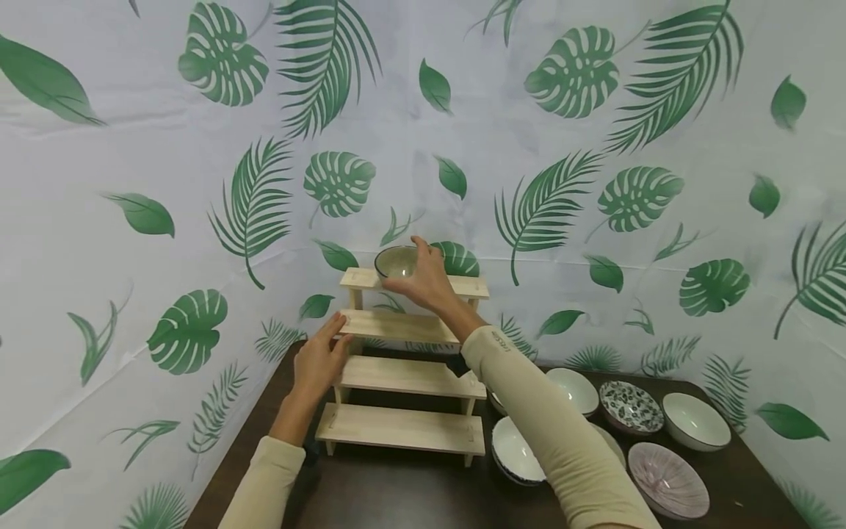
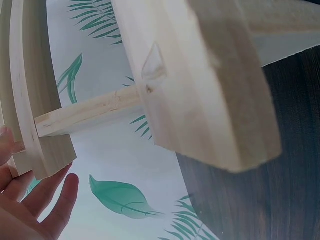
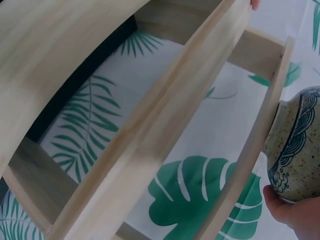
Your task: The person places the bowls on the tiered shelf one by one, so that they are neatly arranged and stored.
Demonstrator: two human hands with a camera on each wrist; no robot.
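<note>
A four-tier wooden stand (image 1: 406, 375) stands on the dark table. At its top tier is a speckled beige bowl (image 1: 396, 263) with a blue wave pattern outside, its foot right at the top board (image 3: 272, 95) in the right wrist view. My right hand (image 1: 423, 278) holds this bowl from the right, thumb low on its side and fingers up by the rim. My left hand (image 1: 319, 358) grips the left end of the second board from the top, thumb and fingers about its edge. In the left wrist view, two fingers (image 2: 60, 200) stick out loosely beyond the board end.
Right of the stand are several bowls: a white one with a dark rim (image 1: 518, 452), a dark floral one (image 1: 631, 406), a plain white one (image 1: 696, 420) and a pinkish streaked one (image 1: 667, 479). A leaf-printed cloth (image 1: 410, 125) hangs close behind the stand.
</note>
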